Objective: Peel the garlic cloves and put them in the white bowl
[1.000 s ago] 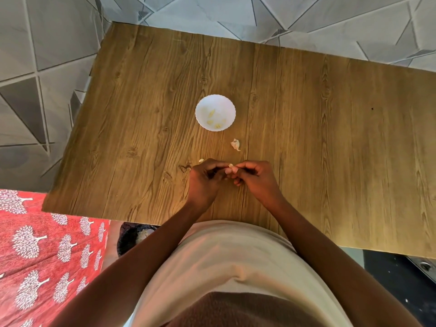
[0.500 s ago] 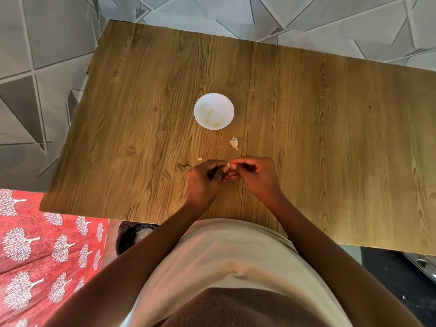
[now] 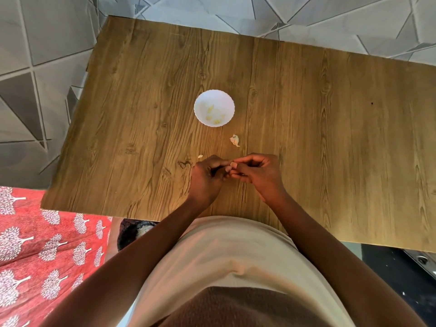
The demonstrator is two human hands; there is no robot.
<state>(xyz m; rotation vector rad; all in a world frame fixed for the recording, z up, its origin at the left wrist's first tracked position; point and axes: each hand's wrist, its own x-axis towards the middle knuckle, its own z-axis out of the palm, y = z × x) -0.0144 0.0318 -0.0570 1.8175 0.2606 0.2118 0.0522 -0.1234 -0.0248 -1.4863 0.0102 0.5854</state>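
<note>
left hand (image 3: 205, 179) and right hand (image 3: 258, 172) meet near the table's (image 3: 330, 138) front edge, fingertips pinching one clove (image 3: 233, 164) between them. bowl (image 3: 214, 107) sits mid-table holding peeled cloves; a skin (image 3: 235, 140) lies between bowl and hands.

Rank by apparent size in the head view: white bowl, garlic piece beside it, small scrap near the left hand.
1. white bowl
2. garlic piece
3. small scrap
All lie on the table at similar depth, so the order holds.

Left hand (image 3: 204, 179) and right hand (image 3: 258, 173), fingertips pinched together
</note>
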